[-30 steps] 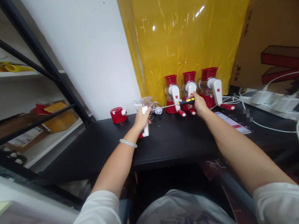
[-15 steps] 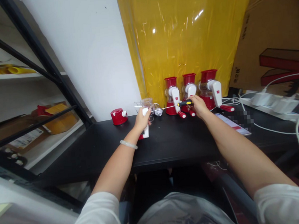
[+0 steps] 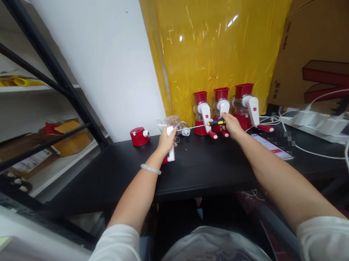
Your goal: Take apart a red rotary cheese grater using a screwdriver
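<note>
My left hand [image 3: 167, 140] is closed around a white crank handle [image 3: 171, 153] with a red grip, most of it hidden by the fingers. In my right hand [image 3: 231, 124] is a screwdriver [image 3: 216, 122] with a black and yellow handle, held level. Its thin shaft points left and the tip meets the crank handle at my left fingers. Just behind my left hand stand a clear plastic housing [image 3: 172, 119] and a white fitting [image 3: 185, 131]. To their left sits a red base [image 3: 139, 136] with a white knob on its side.
Three red-and-white rotary graters [image 3: 201, 109] stand along the back of the black table [image 3: 203, 168]. A phone [image 3: 271, 146] lies beside my right forearm. White cables and a power strip [image 3: 319, 125] are at the right. A metal shelf rack [image 3: 68, 85] borders the left.
The whole view has shifted slightly. Both hands keep their grips, and the screwdriver stays against the crank handle with no clear movement.
</note>
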### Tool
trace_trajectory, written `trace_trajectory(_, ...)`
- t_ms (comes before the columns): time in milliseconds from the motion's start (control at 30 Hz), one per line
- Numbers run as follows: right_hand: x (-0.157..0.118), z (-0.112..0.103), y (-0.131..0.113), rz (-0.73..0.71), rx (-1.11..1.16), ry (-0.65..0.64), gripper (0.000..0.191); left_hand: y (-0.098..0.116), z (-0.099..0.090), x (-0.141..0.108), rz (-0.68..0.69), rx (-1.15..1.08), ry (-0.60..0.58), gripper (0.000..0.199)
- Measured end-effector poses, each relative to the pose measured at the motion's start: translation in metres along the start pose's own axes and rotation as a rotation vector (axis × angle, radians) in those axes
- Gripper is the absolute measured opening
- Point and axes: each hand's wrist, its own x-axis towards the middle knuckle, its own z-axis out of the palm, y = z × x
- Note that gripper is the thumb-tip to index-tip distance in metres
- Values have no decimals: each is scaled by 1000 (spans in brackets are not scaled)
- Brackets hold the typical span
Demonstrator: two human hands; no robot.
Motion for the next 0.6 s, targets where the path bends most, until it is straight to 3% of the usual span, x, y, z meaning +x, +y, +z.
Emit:
trace_trajectory(367,6,5,-4,65,211,43,29,-6,2,3,-2,9,-14,41)
trace_trajectory(600,3,1,3,23,21,23,57,-1,1,0,-24,16,-2,36)
